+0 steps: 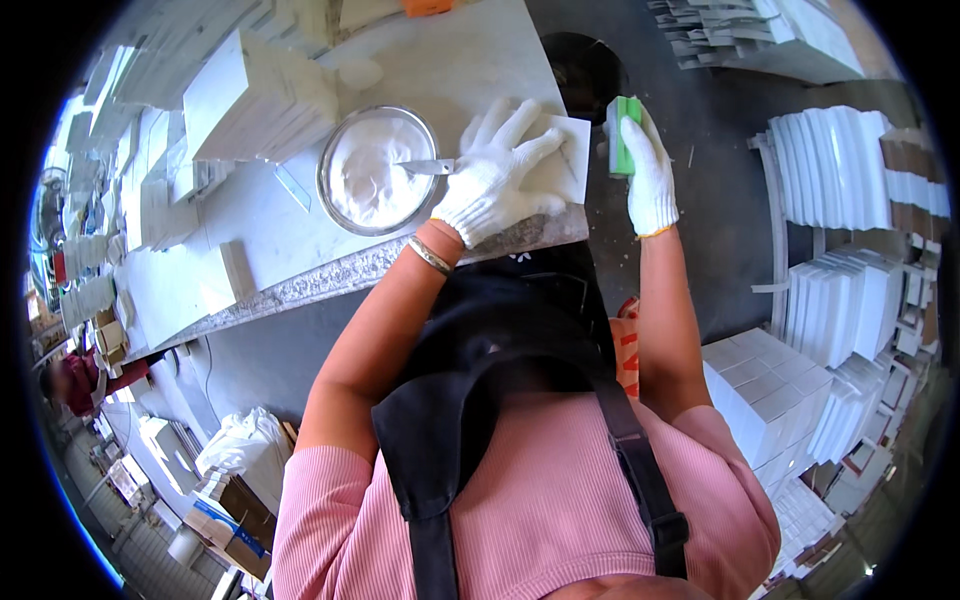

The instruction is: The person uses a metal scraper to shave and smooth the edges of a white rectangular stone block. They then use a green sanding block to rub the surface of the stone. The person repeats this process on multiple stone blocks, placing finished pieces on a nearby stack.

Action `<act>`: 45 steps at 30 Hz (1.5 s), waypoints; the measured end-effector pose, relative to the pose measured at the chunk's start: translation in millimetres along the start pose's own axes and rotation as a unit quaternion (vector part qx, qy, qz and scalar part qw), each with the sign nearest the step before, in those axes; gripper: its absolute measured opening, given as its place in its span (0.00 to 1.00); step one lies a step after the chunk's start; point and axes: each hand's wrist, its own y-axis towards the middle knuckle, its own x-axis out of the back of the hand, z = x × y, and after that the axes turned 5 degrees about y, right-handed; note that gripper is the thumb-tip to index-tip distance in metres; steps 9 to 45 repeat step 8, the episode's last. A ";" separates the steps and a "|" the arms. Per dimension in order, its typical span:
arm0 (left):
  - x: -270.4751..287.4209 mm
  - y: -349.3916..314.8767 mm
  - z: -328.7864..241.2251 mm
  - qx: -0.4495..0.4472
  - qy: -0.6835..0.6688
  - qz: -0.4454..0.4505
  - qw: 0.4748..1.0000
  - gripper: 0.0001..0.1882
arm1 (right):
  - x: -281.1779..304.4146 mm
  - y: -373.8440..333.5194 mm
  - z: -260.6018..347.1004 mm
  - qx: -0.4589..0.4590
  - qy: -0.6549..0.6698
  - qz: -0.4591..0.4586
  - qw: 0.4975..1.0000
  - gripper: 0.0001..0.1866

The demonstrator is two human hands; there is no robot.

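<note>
My left hand (505, 175), in a white knit glove, lies flat with fingers spread on a white tile (572, 150) at the table's right end. A faint grey line runs across the tile's bare part. Beside that hand, a round metal-rimmed bowl (325, 180) holds white paste (370, 170). A metal putty knife (430, 167) reaches over the bowl's rim into the paste; its other end disappears at my left glove. Just past the table edge, my gloved right hand (650, 180) grips a green and white sponge block (623, 135) in the air, thumb along its side.
A dark bucket (590, 70) stands beyond the table's (480, 50) right corner. White slabs (250, 100) are stacked at the table's left. More stacked white tiles (830, 165) line the right side. Another person (80, 385) is far off at the left.
</note>
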 end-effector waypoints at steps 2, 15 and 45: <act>1.8 1.6 -5.5 0.019 -0.010 -0.005 1.000 0.42 | 15.4 0.5 -6.6 0.034 -0.020 -0.011 0.999 0.34; 4.0 8.3 -60.4 0.205 0.050 0.058 0.976 0.42 | 31.3 -11.4 -3.7 0.037 -0.071 0.010 0.997 0.34; 4.0 8.3 -60.4 0.205 0.050 0.058 0.976 0.42 | 31.3 -11.4 -3.7 0.037 -0.071 0.010 0.997 0.34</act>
